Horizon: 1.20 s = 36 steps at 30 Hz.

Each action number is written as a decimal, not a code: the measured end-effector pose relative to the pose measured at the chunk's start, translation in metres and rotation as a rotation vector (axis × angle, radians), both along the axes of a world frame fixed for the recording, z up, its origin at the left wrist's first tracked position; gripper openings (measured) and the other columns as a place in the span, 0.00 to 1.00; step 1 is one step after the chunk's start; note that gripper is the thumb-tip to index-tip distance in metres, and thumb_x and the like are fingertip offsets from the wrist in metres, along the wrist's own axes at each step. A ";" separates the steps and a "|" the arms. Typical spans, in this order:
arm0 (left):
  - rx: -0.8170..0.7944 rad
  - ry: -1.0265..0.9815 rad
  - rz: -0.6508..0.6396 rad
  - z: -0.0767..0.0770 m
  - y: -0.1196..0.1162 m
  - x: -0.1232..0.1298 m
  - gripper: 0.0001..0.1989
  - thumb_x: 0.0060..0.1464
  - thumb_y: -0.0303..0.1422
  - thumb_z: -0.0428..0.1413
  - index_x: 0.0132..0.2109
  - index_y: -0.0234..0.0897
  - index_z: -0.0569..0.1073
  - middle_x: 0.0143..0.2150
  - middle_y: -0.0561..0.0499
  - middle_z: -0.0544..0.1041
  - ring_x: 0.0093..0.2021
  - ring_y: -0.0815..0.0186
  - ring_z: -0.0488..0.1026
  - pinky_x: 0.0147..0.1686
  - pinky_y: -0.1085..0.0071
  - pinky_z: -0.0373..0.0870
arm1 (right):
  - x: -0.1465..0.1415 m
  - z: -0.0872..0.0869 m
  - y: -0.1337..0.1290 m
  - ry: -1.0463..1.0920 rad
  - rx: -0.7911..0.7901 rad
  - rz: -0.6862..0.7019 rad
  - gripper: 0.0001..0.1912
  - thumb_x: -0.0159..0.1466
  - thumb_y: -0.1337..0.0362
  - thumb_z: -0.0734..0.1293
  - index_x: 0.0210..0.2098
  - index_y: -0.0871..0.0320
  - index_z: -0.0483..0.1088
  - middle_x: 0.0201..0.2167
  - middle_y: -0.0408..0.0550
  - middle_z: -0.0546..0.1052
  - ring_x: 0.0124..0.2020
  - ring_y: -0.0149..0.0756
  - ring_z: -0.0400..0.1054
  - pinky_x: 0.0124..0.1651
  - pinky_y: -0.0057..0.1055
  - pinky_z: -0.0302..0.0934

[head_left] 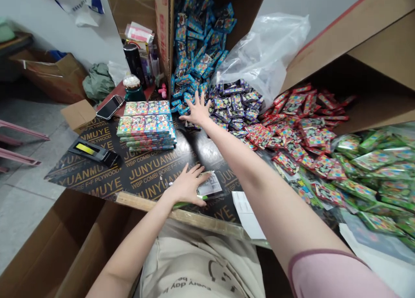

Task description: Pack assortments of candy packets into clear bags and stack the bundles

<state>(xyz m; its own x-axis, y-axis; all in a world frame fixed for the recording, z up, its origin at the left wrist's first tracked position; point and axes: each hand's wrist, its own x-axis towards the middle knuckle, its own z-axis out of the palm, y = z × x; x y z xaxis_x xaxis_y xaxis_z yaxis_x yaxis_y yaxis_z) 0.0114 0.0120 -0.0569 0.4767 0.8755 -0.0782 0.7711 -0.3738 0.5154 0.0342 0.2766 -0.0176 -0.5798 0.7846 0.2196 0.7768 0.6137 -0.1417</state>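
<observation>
As the right hand (197,110) spreads open over purple foil packets (234,107), left hand (185,186) open on label (210,184)

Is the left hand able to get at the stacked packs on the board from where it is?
Probably yes: the left hand rests on the black plywood board near the stacked packs, and only bare board seems to lie between them, with nothing in the way.

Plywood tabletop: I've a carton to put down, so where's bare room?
Bare black plywood shows between the stacked packets and your left hand, and between the stack and your right forearm. Crowded: the right side, heaped with loose packets.
</observation>
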 end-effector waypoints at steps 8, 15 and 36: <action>-0.016 -0.037 0.025 0.003 0.003 -0.001 0.46 0.40 0.47 0.65 0.65 0.38 0.61 0.68 0.36 0.59 0.70 0.48 0.53 0.67 0.44 0.40 | -0.027 -0.013 0.010 -0.122 0.029 0.003 0.37 0.55 0.50 0.72 0.58 0.63 0.65 0.67 0.69 0.53 0.68 0.70 0.39 0.60 0.72 0.34; -0.013 -0.037 0.014 0.001 0.001 -0.001 0.46 0.41 0.47 0.65 0.66 0.40 0.59 0.69 0.37 0.57 0.70 0.48 0.51 0.67 0.44 0.40 | 0.017 -0.025 -0.030 -0.199 0.093 0.208 0.23 0.62 0.59 0.65 0.54 0.63 0.68 0.61 0.67 0.62 0.63 0.60 0.51 0.62 0.65 0.37; 0.068 -0.041 0.194 0.018 -0.047 0.001 0.29 0.46 0.33 0.63 0.58 0.39 0.71 0.68 0.38 0.61 0.68 0.46 0.55 0.67 0.40 0.41 | 0.141 -0.036 -0.157 0.102 0.010 0.008 0.32 0.59 0.56 0.67 0.60 0.60 0.62 0.47 0.60 0.75 0.52 0.55 0.63 0.59 0.52 0.46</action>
